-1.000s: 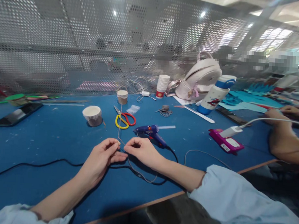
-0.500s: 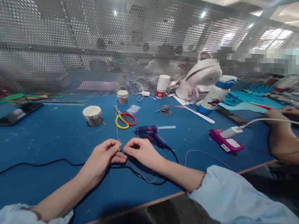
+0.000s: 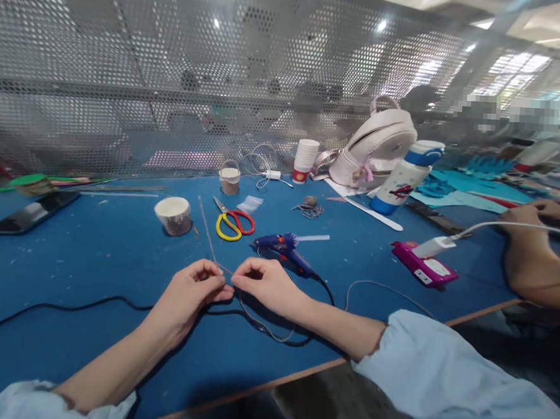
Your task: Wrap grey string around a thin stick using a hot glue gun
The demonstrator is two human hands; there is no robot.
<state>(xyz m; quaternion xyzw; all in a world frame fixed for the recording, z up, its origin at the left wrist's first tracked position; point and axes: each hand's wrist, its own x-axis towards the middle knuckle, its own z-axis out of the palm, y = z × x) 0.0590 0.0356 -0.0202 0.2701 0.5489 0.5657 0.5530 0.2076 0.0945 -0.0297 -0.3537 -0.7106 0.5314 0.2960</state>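
Note:
Both my hands meet over the blue table (image 3: 92, 255), just in front of me. My left hand (image 3: 190, 295) pinches a thin grey wire (image 3: 206, 230), whose free end slants up and to the left. My right hand (image 3: 264, 284) pinches the same wire close by, fingers curled. A blue glue gun (image 3: 284, 246) lies just beyond my right hand. Its black cord (image 3: 89, 304) runs under my hands and off to the left.
Red-and-yellow scissors (image 3: 232, 222), a paper cup (image 3: 173, 215), a small brown cup (image 3: 229, 180), stacked cups (image 3: 304, 160), a pink backpack (image 3: 379, 146), a bottle (image 3: 402, 179) and a phone (image 3: 30, 212) lie farther back. Another person's arm (image 3: 533, 263) rests at right near a pink device (image 3: 423, 262). Perforated screen behind.
The wire's free end has swung from upright to leaning left. My left thumb and fingers shifted slightly on the wire. Both hands stay in place.

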